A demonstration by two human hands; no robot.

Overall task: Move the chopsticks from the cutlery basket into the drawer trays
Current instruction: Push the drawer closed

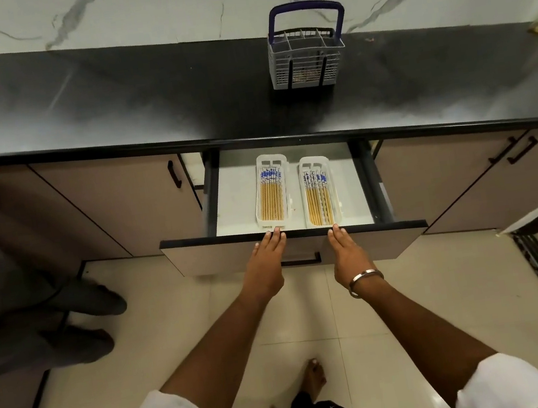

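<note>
At nine o'clock in the view, the dark trousers and shoes (80,320) of a second person were seen standing on the pale floor tiles (444,283) beside a cupboard door (94,200). Toward the centre, under the black counter (107,98), the drawer (363,242) was found pulled out. Two white trays lay inside it, side by side and lengthwise. The left tray (272,193) was filled with a row of chopsticks (271,196), their blue-patterned ends pointing toward twelve o'clock. The right tray (319,192), just beside it, was likewise loaded with chopsticks (318,198) laid the same way.

The left hand (267,261) was laid flat against the drawer front, fingers straight and together, tips resting on the top edge just below the left tray; nothing was held in it. The right hand (347,253), with a metal bangle (365,281) at the wrist, was placed the same way below the right tray, flat, extended and empty. A black handle (301,261) was visible between the two hands.

At one o'clock, well apart from the drawer, the cutlery basket (307,60) with its blue carrying handle stood upright on the counter against the marble wall (163,4). Whether any chopsticks were in it could not be told.
</note>
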